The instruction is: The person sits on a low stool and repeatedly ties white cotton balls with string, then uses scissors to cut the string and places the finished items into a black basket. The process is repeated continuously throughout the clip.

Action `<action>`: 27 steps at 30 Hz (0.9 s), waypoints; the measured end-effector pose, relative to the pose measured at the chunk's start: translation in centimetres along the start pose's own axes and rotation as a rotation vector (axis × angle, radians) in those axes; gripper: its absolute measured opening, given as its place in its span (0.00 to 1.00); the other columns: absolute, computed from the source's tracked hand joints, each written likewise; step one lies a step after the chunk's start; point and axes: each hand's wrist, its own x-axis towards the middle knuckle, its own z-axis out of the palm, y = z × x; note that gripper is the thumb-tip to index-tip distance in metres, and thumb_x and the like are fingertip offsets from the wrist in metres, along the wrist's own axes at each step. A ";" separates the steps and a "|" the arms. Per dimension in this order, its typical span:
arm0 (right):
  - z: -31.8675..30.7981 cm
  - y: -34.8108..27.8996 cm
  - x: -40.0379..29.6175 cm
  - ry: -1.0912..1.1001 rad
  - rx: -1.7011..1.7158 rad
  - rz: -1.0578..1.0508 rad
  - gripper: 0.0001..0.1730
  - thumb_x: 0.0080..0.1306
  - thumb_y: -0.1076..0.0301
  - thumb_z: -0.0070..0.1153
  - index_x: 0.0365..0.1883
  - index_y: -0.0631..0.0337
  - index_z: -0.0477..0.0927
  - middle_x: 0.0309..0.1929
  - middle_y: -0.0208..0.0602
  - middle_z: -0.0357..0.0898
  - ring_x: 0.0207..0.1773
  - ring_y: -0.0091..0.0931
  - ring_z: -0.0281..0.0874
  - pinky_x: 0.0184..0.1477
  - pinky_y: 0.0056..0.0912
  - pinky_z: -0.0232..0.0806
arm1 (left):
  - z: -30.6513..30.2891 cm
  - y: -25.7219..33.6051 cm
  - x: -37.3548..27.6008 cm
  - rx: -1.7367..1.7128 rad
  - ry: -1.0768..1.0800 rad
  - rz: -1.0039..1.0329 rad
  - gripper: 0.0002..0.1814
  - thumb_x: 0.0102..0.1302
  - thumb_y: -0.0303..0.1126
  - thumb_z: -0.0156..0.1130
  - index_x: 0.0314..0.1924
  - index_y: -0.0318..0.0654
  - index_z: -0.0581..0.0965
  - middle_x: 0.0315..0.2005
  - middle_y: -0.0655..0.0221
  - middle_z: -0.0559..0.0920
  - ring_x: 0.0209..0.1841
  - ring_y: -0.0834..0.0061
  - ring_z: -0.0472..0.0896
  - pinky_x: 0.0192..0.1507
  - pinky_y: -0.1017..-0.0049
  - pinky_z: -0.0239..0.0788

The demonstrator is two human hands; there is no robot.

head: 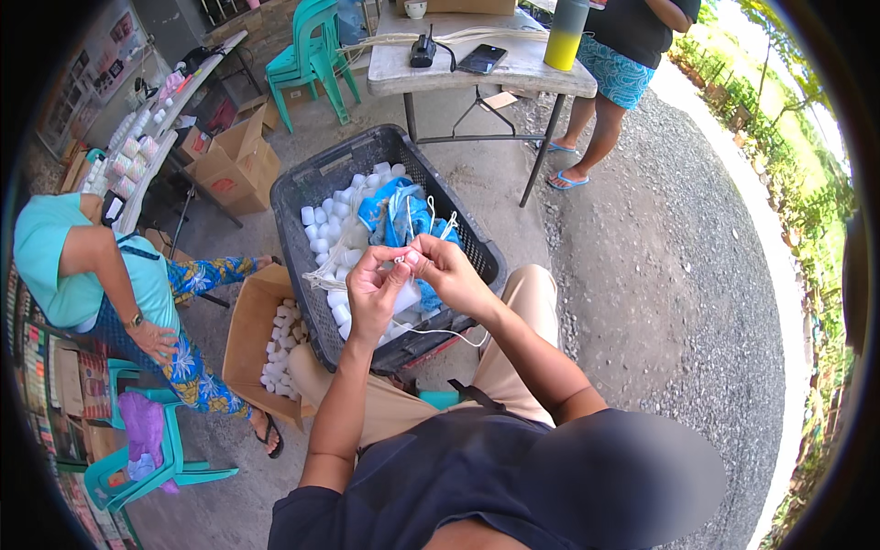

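Observation:
My left hand (375,289) and my right hand (450,271) meet over a black plastic crate (297,230). Between their fingertips they pinch a small knot or loop of white cord (399,260). Just under the fingers is a white cylindrical piece (408,295), partly hidden by my hands; whether it is tied to the cord I cannot tell. A loose length of cord (440,333) curves below to the right. Inside the crate lie many similar white cylinders (330,221), a blue patterned cloth (395,213) and a bundle of white cord (323,276).
Left of the crate stands a cardboard box (251,330) with more white pieces. A person in a light-blue shirt (89,261) is beside it. Ahead, a folding table (385,77) bears a radio (423,51), phone (483,59) and tumbler (566,41). Another person stands at its right.

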 end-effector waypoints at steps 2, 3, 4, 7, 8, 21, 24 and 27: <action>0.5 0.0 0.0 0.004 0.082 -0.003 0.13 0.75 0.60 0.49 0.35 0.61 0.71 0.30 0.18 0.66 0.34 0.13 0.59 0.34 0.19 0.57 | -0.5 -0.6 0.0 -0.013 0.008 0.019 0.08 0.71 0.34 0.60 0.41 0.36 0.74 0.33 0.75 0.78 0.31 0.91 0.74 0.32 0.87 0.65; 0.6 -0.1 0.0 0.002 0.060 -0.012 0.13 0.75 0.60 0.49 0.35 0.60 0.70 0.30 0.18 0.65 0.34 0.13 0.59 0.34 0.19 0.57 | -0.4 -0.7 0.0 -0.046 0.024 0.018 0.08 0.72 0.34 0.59 0.41 0.36 0.74 0.33 0.76 0.78 0.32 0.91 0.73 0.33 0.86 0.65; 0.8 -0.2 -0.1 0.001 0.039 -0.021 0.13 0.76 0.60 0.48 0.35 0.60 0.70 0.30 0.18 0.65 0.34 0.13 0.59 0.34 0.18 0.57 | -0.2 -0.9 0.0 -0.080 0.040 0.017 0.08 0.72 0.34 0.59 0.41 0.37 0.74 0.33 0.76 0.77 0.33 0.91 0.72 0.35 0.86 0.65; 0.9 -0.5 -0.1 -0.024 0.009 -0.043 0.13 0.76 0.59 0.47 0.36 0.59 0.70 0.30 0.18 0.64 0.34 0.13 0.59 0.35 0.18 0.57 | -0.3 -0.7 -0.2 -0.209 0.071 -0.064 0.09 0.73 0.35 0.58 0.40 0.37 0.73 0.32 0.77 0.75 0.35 0.90 0.71 0.39 0.86 0.65; 0.9 -0.6 -0.1 -0.037 0.004 -0.050 0.13 0.76 0.59 0.47 0.36 0.58 0.70 0.30 0.18 0.63 0.34 0.13 0.59 0.35 0.18 0.57 | -0.3 -0.6 -0.3 -0.256 0.079 -0.105 0.09 0.73 0.36 0.57 0.40 0.38 0.73 0.32 0.77 0.75 0.36 0.90 0.71 0.40 0.85 0.65; 3.6 0.2 -0.3 0.032 -0.351 0.077 0.16 0.73 0.60 0.52 0.38 0.67 0.77 0.31 0.37 0.80 0.33 0.24 0.75 0.36 0.33 0.68 | -1.3 -3.6 2.3 -0.077 0.294 0.034 0.28 0.78 0.52 0.35 0.57 0.34 0.70 0.46 0.64 0.77 0.43 0.74 0.80 0.45 0.74 0.74; 3.5 1.9 0.1 0.167 -0.224 0.029 0.10 0.72 0.68 0.51 0.41 0.68 0.74 0.29 0.35 0.77 0.30 0.22 0.73 0.34 0.30 0.68 | 0.4 -2.0 1.4 -0.109 0.151 -0.034 0.27 0.78 0.49 0.40 0.60 0.33 0.65 0.49 0.61 0.76 0.47 0.73 0.79 0.52 0.73 0.72; 3.4 2.4 0.2 0.186 -0.143 0.113 0.08 0.71 0.71 0.51 0.43 0.68 0.71 0.30 0.34 0.76 0.31 0.21 0.73 0.34 0.28 0.68 | 0.2 -1.9 1.0 -0.098 0.069 -0.021 0.25 0.75 0.42 0.51 0.63 0.33 0.62 0.52 0.58 0.76 0.53 0.72 0.77 0.57 0.72 0.69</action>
